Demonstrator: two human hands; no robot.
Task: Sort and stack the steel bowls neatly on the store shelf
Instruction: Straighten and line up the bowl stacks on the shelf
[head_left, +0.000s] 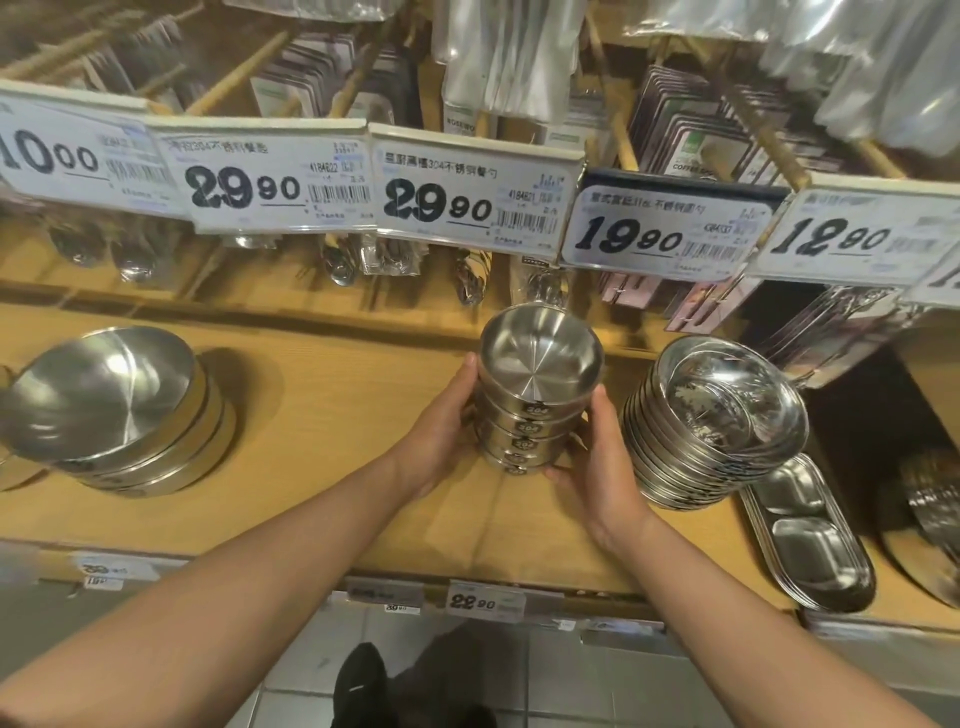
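Nearest, both bare forearms reach in from below to one landmark: the small stack of round shiny steel bowls with dark "304" labels (535, 395), standing at the middle of the pale wooden store shelf (332, 415). The left hand (444, 431) cups the stack's left wall, fingers curled round it; the right hand (597, 457) clasps its right wall and lower edge, so the grip is a two-sided clamp, closed on the stack (probably to keep the nested bowls plumb while they are squared up). The stack sits between the palms. Right of the stack stands a taller pile of shallow steel dishes (722, 431). Left, well apart, leans a stack of wide steel bowls (114, 415). Beyond, white price tags (467, 192).
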